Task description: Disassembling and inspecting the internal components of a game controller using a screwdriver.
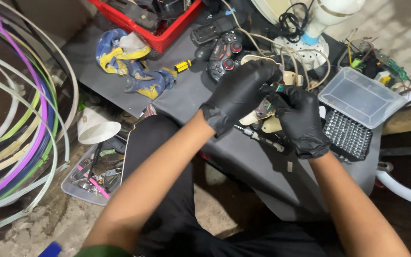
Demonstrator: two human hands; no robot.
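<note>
Single head-worn view, looking steeply down from close above. Left hand [238, 95] and right hand [299, 121] sit just right of centre.

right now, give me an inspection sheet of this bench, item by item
surface: dark grey table top, crowded along its far edge
job's things: cream plastic casing with a small circuit board showing, held over the table
clutter: black gamepad; yellow-handled screwdriver; blue and yellow rag; red basket; clear plastic tub; LED panel
grippers: left hand and right hand, both in black gloves, gripping the casing
cables: cream wires loop from the casing toward a white fan base
surroundings: coloured hoops at left; white funnel; tray of small tools on dirt floor
</note>
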